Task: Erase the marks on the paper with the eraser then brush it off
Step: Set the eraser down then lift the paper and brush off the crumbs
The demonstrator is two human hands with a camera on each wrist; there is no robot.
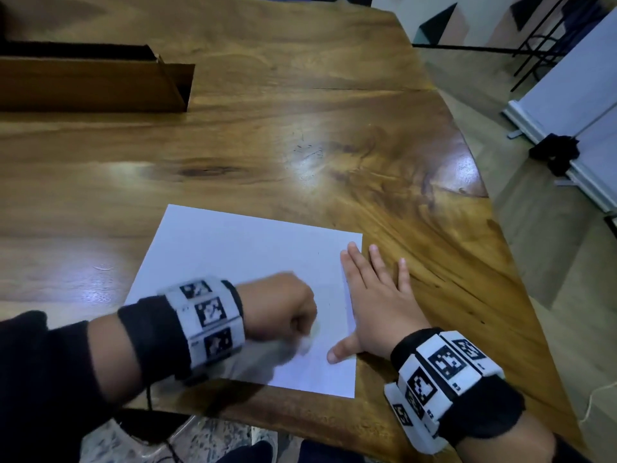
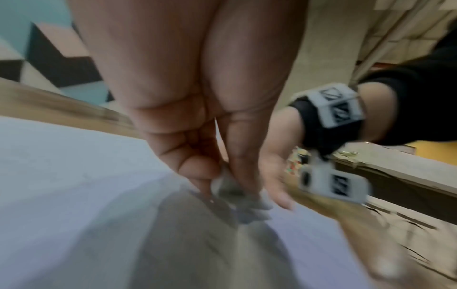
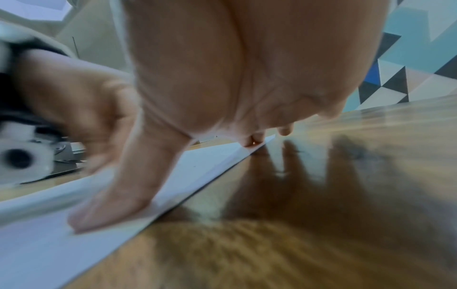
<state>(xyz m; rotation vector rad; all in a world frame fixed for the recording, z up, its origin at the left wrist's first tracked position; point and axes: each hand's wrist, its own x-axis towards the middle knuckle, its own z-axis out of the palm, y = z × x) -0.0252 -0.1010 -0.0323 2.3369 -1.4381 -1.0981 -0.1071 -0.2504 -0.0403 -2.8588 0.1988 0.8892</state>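
A white sheet of paper [image 1: 233, 262] lies on the wooden table near its front edge. My left hand [image 1: 283, 309] is curled over the paper's lower middle and pinches a small white eraser [image 1: 305, 344], blurred against the sheet. In the left wrist view the eraser [image 2: 230, 187] sits between thumb and fingers, its tip on the paper [image 2: 61, 166]. My right hand [image 1: 374, 295] lies flat with straight, spread fingers across the paper's right edge, thumb [image 3: 111, 205] on the sheet [image 3: 37, 244] and the other fingers partly on the wood. Faint marks on the paper are barely visible.
A brown cardboard box [image 1: 96, 81] stands at the table's back left. The wooden table [image 1: 334, 145] curves away to its right edge, with the floor and a white stand [image 1: 567, 128] beyond. The table's front edge is just below the paper.
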